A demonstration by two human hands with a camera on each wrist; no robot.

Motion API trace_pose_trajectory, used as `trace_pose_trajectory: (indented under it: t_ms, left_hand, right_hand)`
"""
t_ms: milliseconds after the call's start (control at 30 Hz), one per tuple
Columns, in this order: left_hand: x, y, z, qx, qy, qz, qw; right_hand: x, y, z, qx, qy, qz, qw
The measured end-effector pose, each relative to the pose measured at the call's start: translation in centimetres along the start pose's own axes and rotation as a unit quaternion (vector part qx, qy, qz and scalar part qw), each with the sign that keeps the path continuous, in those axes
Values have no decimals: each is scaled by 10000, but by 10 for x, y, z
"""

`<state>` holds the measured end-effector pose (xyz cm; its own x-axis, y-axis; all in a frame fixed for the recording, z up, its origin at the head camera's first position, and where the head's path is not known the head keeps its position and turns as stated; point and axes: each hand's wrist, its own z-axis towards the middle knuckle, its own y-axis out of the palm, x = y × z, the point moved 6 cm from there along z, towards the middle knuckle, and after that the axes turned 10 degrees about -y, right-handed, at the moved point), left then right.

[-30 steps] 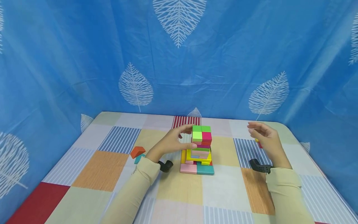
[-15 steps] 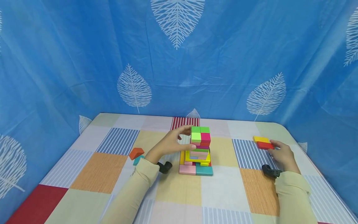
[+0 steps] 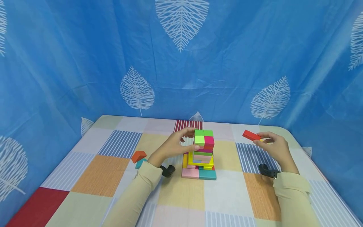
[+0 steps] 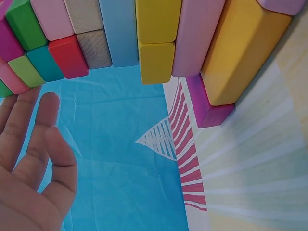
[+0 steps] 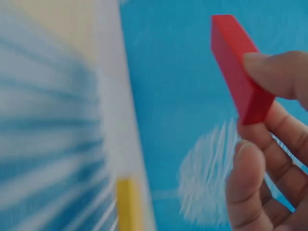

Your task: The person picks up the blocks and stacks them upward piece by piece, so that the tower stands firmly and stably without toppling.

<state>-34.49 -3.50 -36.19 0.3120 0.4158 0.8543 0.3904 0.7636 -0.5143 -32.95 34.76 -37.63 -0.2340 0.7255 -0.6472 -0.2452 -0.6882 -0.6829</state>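
Observation:
A tower of colourful wooden blocks (image 3: 203, 157) stands upright in the middle of the table. My left hand (image 3: 177, 145) is at its upper left side, thumb against the front and fingers reaching toward the back. Seen from the left wrist, the fingers (image 4: 43, 130) are loosely extended, with some tips at the upper blocks. To the right, my right hand (image 3: 273, 146) pinches a red rectangular block (image 3: 251, 135) by one end, raised off the table. The right wrist view shows the thumb on top of that red block (image 5: 238, 67), fingers beneath.
A yellow block (image 5: 127, 204) lies on the table below the right hand, mostly hidden by it in the head view. Left of the tower lie an orange block (image 3: 138, 156) and a teal block (image 3: 141, 163). A blue curtain (image 3: 181, 78) hangs behind the table.
My right hand went down to the red block beside the yellow one, then lifted it and moved back leftward. My left hand has stayed at the tower.

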Motion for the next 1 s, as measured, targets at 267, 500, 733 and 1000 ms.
trace_pose_trajectory:
  t_ms: [267,500,733,1000]
  left_hand:
    - [-2,-1,-1,41,-19,40,10000]
    - [-1,-1,-1,89,-47,41,9999]
    - [-1,0,0,129,-96,33,9999]
    - [-3,0,1,116,-145,11,9998]
  right_hand:
    - [-64,14,9,391,-679,640,9949]
    - [-102,29,11,314,-993,1254,9866]
    - [-131,52,15,-238,-1114,1812,9768]
    - [-150,75,23,-904,-1231,1802,9717]
